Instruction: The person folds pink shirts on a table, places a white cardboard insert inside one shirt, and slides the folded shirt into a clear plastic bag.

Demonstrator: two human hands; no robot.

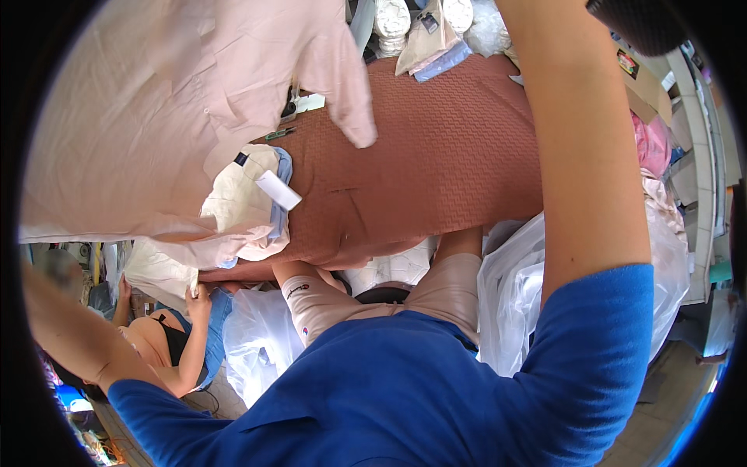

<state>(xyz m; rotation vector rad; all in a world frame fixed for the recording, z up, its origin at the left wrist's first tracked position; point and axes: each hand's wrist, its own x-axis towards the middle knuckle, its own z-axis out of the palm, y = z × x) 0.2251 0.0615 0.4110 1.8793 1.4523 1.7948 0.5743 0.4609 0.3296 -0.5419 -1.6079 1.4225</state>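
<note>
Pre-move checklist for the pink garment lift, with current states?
1. Pale pink fabric garment lifted off the rust-brown textured table cover: ok, it hangs above it.
2. Left hand grip: cannot tell, the hand is hidden behind the garment.
3. Right hand grip: cannot tell, the raised forearm leaves the picture at the top.
4. Hanging sleeve free of snags: ok, it dangles loose.
5. Cream folded garment with white tag lies on the cover's left edge, under the lifted one: ok.
6. Second person close at lower left: not ok.
</note>
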